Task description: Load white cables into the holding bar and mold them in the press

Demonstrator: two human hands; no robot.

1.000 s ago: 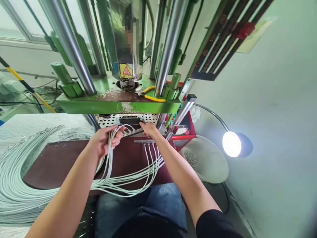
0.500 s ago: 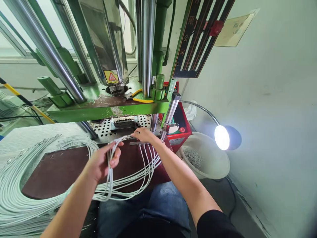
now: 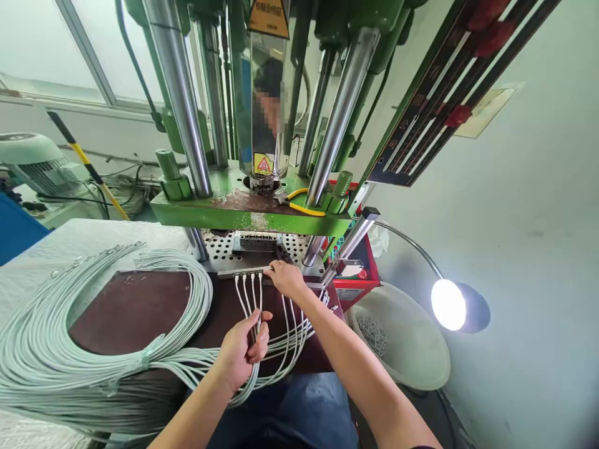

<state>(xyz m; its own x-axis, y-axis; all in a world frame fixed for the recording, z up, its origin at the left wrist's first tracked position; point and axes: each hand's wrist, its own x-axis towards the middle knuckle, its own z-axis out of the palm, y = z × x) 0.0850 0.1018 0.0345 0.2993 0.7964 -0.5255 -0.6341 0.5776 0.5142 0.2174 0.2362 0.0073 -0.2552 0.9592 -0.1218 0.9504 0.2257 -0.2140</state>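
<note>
My left hand [image 3: 244, 349] is closed around several white cables [image 3: 249, 298] below their ends. Those ends sit side by side in a narrow metal bar [image 3: 238, 272] at the front of the machine's perforated plate. With thumb and fingers, my right hand [image 3: 286, 279] pinches the bar's right end. A second metal bar [image 3: 312, 285] lies partly behind my right hand and wrist, with more cables hanging below it. Just beyond the first bar, a dark metal mould block [image 3: 255, 242] rests on the perforated plate [image 3: 219, 249].
A large coil of white cables [image 3: 112, 355] lies on the left. The green press plate [image 3: 210, 215] spans above the work, with yellow-handled pliers [image 3: 306, 211] on it. At right stand a lit lamp [image 3: 448, 304], a red control box [image 3: 358, 287] and a white bucket [image 3: 421, 337].
The view has shifted, so the machine appears farther right. The bar of cables has swung from nearly end-on to lying crosswise. My left hand is now lower and nearer me, still gripping the cables.
</note>
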